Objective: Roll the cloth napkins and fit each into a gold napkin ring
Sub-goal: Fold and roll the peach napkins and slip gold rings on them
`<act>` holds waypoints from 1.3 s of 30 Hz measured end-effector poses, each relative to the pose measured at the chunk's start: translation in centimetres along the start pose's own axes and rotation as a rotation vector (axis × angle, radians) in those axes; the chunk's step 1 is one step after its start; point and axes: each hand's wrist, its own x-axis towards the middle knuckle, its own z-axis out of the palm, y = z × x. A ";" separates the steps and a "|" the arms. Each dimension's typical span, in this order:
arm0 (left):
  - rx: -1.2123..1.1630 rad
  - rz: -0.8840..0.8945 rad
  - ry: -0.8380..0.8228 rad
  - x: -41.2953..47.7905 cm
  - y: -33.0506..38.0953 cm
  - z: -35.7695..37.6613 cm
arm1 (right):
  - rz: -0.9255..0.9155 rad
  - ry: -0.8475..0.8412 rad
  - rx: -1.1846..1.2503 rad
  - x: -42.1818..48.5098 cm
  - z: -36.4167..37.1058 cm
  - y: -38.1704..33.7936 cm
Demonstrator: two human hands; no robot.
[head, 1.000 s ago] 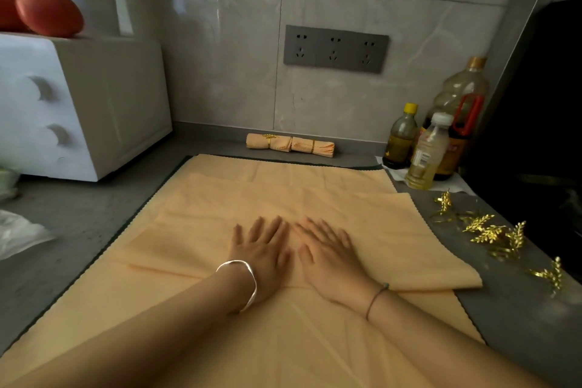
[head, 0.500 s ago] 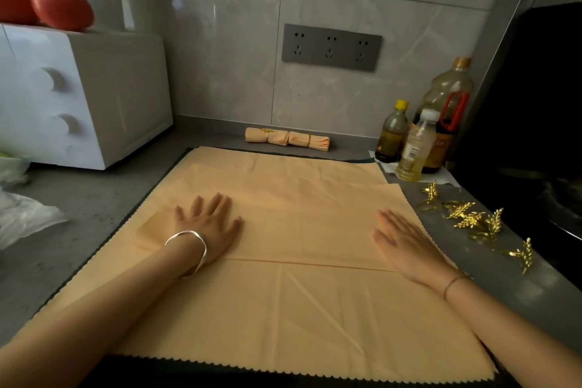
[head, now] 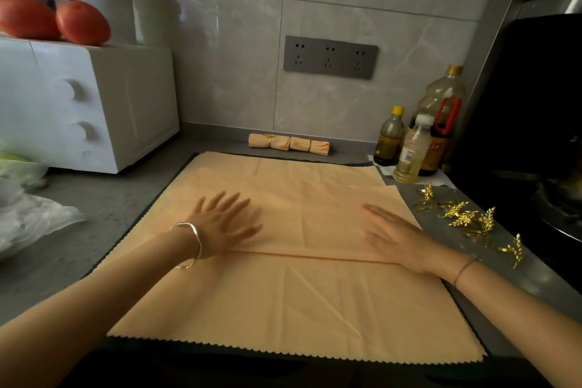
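The left grip (head: 220, 224) and right grip (head: 396, 238), side by side a second ago, now lie apart, released and flat on the folded napkin (head: 299, 293) on the counter (head: 110, 192). The left grip's fingers are motion-blurred.

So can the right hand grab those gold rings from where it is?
Probably yes. The right hand lies flat on the napkin near its right edge, and the gold rings sit loose on the counter just beside it, with nothing in between.
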 end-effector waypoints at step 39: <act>0.046 0.108 -0.116 6.5 1.2 -4.6 | -0.080 -0.215 0.035 6.3 -3.5 1.2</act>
